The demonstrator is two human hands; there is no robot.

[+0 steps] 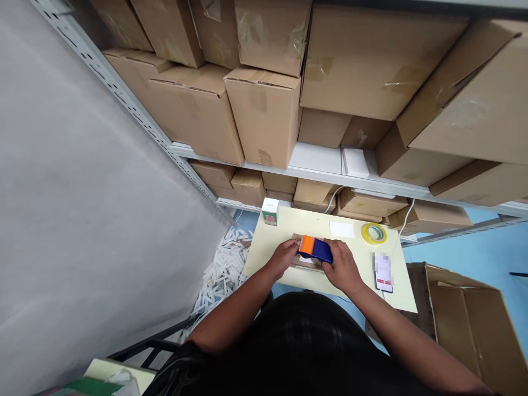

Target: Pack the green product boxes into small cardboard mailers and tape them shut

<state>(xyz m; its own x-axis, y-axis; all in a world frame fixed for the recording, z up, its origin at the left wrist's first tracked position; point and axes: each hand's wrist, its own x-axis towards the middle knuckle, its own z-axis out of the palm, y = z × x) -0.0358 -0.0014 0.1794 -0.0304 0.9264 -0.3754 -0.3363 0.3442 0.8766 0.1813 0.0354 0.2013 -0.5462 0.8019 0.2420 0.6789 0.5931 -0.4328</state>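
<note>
In the head view, my right hand (342, 265) is wrapped around the blue end of an orange-and-blue tape dispenser (323, 251). The fingers of my left hand (284, 256) are closed at the dispenser's orange end; what they pinch there is too small to make out. Beneath the dispenser lies a small flat brown cardboard box (297, 260), partly covered by it and by my hands. A bit of white shows on the box's top. Both sit near the front edge of the pale yellow table (264, 242).
On the table are a small white-and-green box (270, 212), a white paper (341, 229), a yellow tape roll (374, 234) and a phone (383, 273) with a cable. Shelves of cartons (264, 115) rise behind. An open carton (466, 313) stands right; white scraps (223, 269) cover the floor left.
</note>
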